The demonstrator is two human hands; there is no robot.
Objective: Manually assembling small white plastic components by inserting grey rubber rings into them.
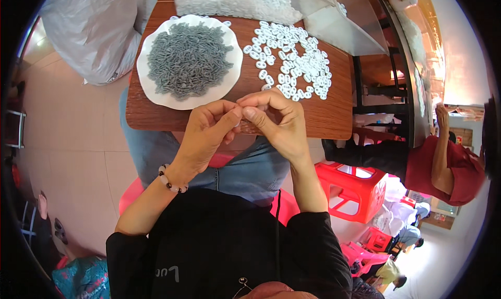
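the wooden table (323, 119) carries a white plate (151, 85) heaped with grey clips (189, 60) and a loose pile of white rings (295, 59). at its near edge the left hand (206, 132) and right hand (279, 124) pinch fingertips together on a tiny piece, mostly hidden; a slip would likely drop it into the lap.

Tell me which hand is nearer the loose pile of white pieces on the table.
Right. The right hand sits just below the white pieces, fingertips near the closest ones; the left hand is farther left, under the white plate.

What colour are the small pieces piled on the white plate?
Grey; the small pieces fill the white plate, seen in the head view.
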